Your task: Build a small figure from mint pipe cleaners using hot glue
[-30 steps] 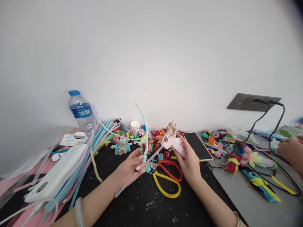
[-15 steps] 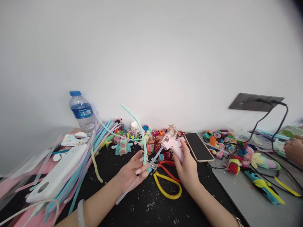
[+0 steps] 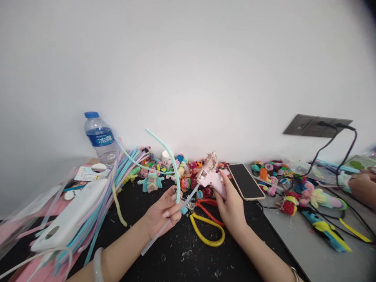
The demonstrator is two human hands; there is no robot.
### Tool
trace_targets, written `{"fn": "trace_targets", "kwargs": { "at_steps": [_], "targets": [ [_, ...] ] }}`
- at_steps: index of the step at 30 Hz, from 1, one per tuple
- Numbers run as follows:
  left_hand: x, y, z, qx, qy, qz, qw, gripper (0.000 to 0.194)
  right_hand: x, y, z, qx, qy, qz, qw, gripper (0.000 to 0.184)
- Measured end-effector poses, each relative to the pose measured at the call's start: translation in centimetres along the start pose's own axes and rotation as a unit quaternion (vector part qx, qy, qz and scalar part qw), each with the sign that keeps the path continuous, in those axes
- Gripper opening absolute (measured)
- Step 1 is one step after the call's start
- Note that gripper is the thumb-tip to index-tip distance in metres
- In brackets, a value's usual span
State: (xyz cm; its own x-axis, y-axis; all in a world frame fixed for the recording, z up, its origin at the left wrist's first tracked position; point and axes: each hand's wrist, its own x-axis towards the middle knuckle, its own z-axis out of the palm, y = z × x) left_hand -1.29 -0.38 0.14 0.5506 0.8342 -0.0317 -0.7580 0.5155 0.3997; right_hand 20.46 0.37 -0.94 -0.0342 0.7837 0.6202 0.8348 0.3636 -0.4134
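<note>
Over black tabletop [image 3: 167, 264], left hand [image 3: 161, 211] and right hand [image 3: 233, 207] angle inward.

Left arm [image 3: 126, 250]: thick, whitish, rounded bangle [image 3: 98, 265]. Right arm [image 3: 258, 246]: slim light bracelet [image 3: 295, 273].

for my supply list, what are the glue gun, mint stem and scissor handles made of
Glue gun: probably plastic, smooth pale pink body. Mint stem: likely chenille over wire, given its fuzzy look and unsupported curve. Scissor handles: seemingly plastic or rubber, smooth, with soft highlights.
</note>
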Motion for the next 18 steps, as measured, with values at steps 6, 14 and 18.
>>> {"fn": "trace_targets", "kwargs": {
  "at_steps": [6, 14, 18],
  "targets": [
    [-0.06, -0.03, 0.13, 0.005, -0.005, -0.005, 1.000, 0.017, -0.49, -0.54, 0.15, 0.010, -0.027, -0.022, 0.999, 0.055],
    [0.04, -0.16, 0.44, -0.021, 0.002, 0.003, 1.000, 0.018, -0.35, -0.36, 0.20, 0.049, -0.029, 0.027, 0.998, 0.055],
    [0.42, -0.09, 0.58, -0.014, 0.019, 0.030, 0.999, 0.017, 0.13, -0.17, -0.30, 0.093, 0.004, 0.085, 0.992, 0.054]
  ]
}}
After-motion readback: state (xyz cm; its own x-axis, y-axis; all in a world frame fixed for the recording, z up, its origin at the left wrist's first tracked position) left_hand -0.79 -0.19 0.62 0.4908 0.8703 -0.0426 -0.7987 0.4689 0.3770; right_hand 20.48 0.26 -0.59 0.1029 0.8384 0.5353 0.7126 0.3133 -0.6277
